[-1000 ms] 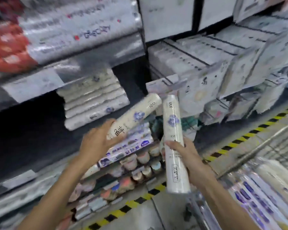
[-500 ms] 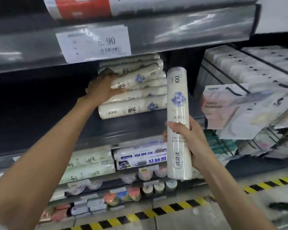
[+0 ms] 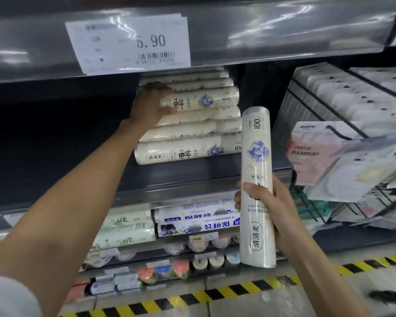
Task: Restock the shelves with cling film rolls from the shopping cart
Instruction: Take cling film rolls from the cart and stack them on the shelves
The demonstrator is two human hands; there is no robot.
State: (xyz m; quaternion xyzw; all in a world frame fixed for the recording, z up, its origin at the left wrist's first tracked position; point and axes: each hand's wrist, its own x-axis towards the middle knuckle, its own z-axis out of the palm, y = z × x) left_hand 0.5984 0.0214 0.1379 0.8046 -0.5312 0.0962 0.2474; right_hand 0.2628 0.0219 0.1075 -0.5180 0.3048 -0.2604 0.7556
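1. As the left hand (image 3: 151, 106) reached into the dark grey metal shelf (image 3: 192, 177), its fingers were curled round the left end of a cream, flower-printed cling film roll (image 3: 201, 100) that lay level near the top of a stack of matching rolls (image 3: 183, 154).
2. The stack stood towards the right of the shelf bay, its lowest roll close to the front edge. Left of it the bay was dark and open, with free room beside the forearm.
3. Only a narrow gap showed between the top of the stack and the glossy front rail of the upper shelf (image 3: 284, 30), which carried a white paper price tag (image 3: 128, 42) reading 5.90.
4. The right hand (image 3: 272, 209) gripped a second cream cling film roll (image 3: 257, 156), fingers and thumb wrapped round its lower half. This roll stood upright before the shelf's front edge, its top just beside the right ends of the stacked rolls; whether it touched them could not be told.
5. To the right, a tilted black wire rack (image 3: 325, 104) held white tissue packs (image 3: 352, 88), with a pink-and-white pack marked FIBER BAMBOO (image 3: 318, 161) at its front.
6. The shelf below held blue-and-white long boxes (image 3: 192, 220) beside pale green rolls (image 3: 124, 227); lower still, small rolls (image 3: 201, 261) faced end-on.
7. Yellow-and-black striped tape (image 3: 215, 294) ran along the floor at the foot of the shelving.
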